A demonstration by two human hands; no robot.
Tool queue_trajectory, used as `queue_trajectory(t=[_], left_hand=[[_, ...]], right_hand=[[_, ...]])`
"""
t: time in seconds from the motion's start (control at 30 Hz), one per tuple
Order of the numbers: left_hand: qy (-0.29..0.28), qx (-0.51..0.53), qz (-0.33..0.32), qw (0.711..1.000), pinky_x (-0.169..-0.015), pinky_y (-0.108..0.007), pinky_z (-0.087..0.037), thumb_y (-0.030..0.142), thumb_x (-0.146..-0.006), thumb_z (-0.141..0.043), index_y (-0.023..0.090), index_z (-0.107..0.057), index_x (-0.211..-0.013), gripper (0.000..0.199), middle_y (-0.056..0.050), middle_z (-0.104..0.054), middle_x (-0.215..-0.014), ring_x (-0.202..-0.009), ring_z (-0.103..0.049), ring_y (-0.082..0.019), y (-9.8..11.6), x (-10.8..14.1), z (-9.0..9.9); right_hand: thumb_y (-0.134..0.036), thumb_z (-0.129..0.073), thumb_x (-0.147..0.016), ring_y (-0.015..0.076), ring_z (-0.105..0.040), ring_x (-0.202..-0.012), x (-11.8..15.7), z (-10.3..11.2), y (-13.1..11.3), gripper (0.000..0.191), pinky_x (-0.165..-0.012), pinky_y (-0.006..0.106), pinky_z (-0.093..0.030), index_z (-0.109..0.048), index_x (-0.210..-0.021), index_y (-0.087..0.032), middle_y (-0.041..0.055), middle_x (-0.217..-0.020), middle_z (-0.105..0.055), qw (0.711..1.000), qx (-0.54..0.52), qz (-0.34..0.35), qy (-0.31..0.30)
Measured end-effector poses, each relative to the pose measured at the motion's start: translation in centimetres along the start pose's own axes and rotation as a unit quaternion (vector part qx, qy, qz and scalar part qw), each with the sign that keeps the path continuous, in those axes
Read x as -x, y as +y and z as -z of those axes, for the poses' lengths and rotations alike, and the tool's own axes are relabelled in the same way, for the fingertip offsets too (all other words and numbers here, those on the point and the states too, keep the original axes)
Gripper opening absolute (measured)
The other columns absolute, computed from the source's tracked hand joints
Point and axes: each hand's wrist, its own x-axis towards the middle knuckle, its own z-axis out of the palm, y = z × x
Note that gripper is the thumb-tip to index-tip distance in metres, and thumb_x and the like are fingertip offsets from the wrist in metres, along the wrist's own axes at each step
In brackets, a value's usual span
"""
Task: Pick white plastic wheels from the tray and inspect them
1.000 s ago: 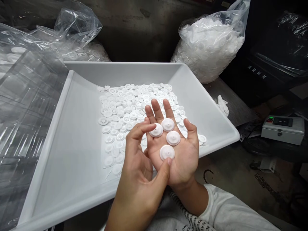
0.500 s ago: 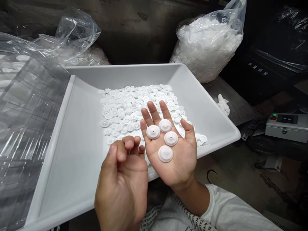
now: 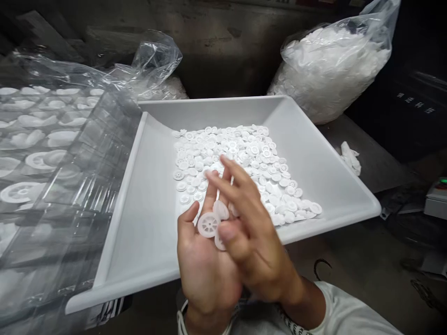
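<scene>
My left hand [image 3: 206,270] is palm up, its fingers pointing forward, with a few small white plastic gears [image 3: 209,225] resting in it. The nearest gear lies with its spoked face up; others are partly covered by my right hand. Over the left palm, my right hand [image 3: 260,249] is turned sideways, fingers stretched and apart, thumb beside the gears; its palm is hidden and motion blurs it. Below and beyond both hands, a pile of similar gears [image 3: 240,144] spreads across a pale grey tray [image 3: 150,218].
To the left, stacked clear plastic blister trays [image 3: 108,153] stand beside cells holding white parts [image 3: 23,190]. A clear bag [image 3: 159,60] lies behind them. At the back right stands a full bag of white parts [image 3: 331,70], with a crumpled white scrap [image 3: 350,158] near it.
The gears lay in my open right palm; now they are in my left palm, with the right hand turned over above it. The view has swung left.
</scene>
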Motion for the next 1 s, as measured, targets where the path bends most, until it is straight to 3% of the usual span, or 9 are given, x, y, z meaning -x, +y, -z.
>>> queue_trajectory(t=[0.07, 0.17, 0.3, 0.4, 0.6, 0.7, 0.83, 1.0], left_hand=[[-0.016, 0.067, 0.050, 0.996, -0.111, -0.044, -0.037, 0.036, -0.094, -0.033, 0.020, -0.054, -0.132, 0.046, -0.008, -0.064, -0.129, -0.128, -0.052, -0.025, 0.6, -0.2, -0.5], [-0.058, 0.152, 0.054, 0.985, -0.108, -0.037, -0.042, 0.034, -0.092, -0.040, 0.016, -0.048, -0.139, 0.050, -0.009, -0.061, -0.134, -0.127, -0.053, -0.023, 0.8, -0.3, -0.7], [-0.117, 0.182, 0.073, 0.974, -0.101, -0.033, -0.048, 0.034, -0.091, -0.041, 0.013, -0.043, -0.143, 0.056, -0.013, -0.059, -0.136, -0.128, -0.052, -0.024, 0.6, -0.2, 0.0], [-0.139, 0.194, 0.086, 0.967, -0.105, -0.033, -0.044, 0.032, -0.090, -0.041, 0.013, -0.048, -0.140, 0.054, -0.013, -0.058, -0.137, -0.129, -0.050, -0.025, 0.6, -0.2, 0.4], [-0.131, 0.197, 0.105, 0.966, -0.111, -0.040, -0.036, 0.031, -0.092, -0.039, 0.014, -0.043, -0.143, 0.054, -0.013, -0.057, -0.138, -0.131, -0.046, -0.027, 0.7, -0.6, 0.2], [-0.129, 0.205, 0.109, 0.964, -0.110, -0.040, -0.039, 0.031, -0.092, -0.040, 0.012, -0.036, -0.146, 0.058, -0.016, -0.057, -0.137, -0.131, -0.047, -0.027, 0.7, -0.7, 0.1], [-0.120, 0.199, 0.112, 0.966, -0.102, -0.038, -0.048, 0.033, -0.093, -0.040, 0.015, -0.032, -0.149, 0.059, -0.016, -0.054, -0.140, -0.131, -0.047, -0.027, 0.7, -0.6, 0.0], [-0.107, 0.187, 0.113, 0.970, -0.098, -0.036, -0.051, 0.035, -0.094, -0.039, 0.017, -0.032, -0.148, 0.057, -0.017, -0.056, -0.138, -0.129, -0.049, -0.027, 0.7, -0.7, -0.1]], right_hand=[[-0.037, -0.048, -0.096, 0.0199, -0.022, -0.147, 0.4, 0.9, 0.6, 0.051, -0.122, 0.039, -0.021, -0.041, -0.145, -0.023, 0.0013, -0.158, -0.027, 1.000, 0.003, -0.003, 0.025], [-0.029, -0.059, -0.091, 0.0207, -0.021, -0.147, 0.9, 2.1, 1.2, 0.049, -0.122, 0.036, -0.020, -0.048, -0.139, -0.024, 0.0005, -0.157, -0.028, 0.996, 0.092, -0.007, 0.002], [-0.023, -0.058, -0.092, 0.0179, -0.028, -0.143, 0.7, 2.7, 1.6, 0.034, -0.118, 0.031, -0.028, -0.060, -0.126, -0.022, 0.0021, -0.153, -0.034, 0.990, 0.140, -0.010, -0.028], [-0.025, -0.056, -0.094, 0.0173, -0.027, -0.143, 0.4, 2.5, 1.7, 0.033, -0.118, 0.031, -0.029, -0.059, -0.126, -0.020, 0.0039, -0.153, -0.033, 0.987, 0.160, -0.007, -0.023], [-0.035, -0.057, -0.093, 0.0195, -0.019, -0.147, 0.5, 2.4, 1.7, 0.043, -0.120, 0.035, -0.024, -0.052, -0.133, -0.021, 0.0046, -0.158, -0.023, 0.984, 0.174, -0.001, -0.049], [-0.036, -0.062, -0.090, 0.0199, -0.018, -0.147, 0.5, 2.5, 1.6, 0.050, -0.121, 0.034, -0.021, -0.049, -0.136, -0.022, 0.0042, -0.158, -0.021, 0.988, 0.149, -0.004, -0.041], [-0.027, -0.066, -0.087, 0.0190, -0.024, -0.145, 0.5, 2.5, 1.5, 0.034, -0.121, 0.033, -0.023, -0.058, -0.120, -0.022, 0.0026, -0.155, -0.029, 0.991, 0.133, -0.013, -0.002], [-0.028, -0.066, -0.087, 0.0181, -0.029, -0.143, 0.5, 2.5, 1.5, 0.027, -0.119, 0.030, -0.028, -0.063, -0.113, -0.022, 0.0022, -0.151, -0.035, 0.991, 0.132, -0.012, -0.011]])
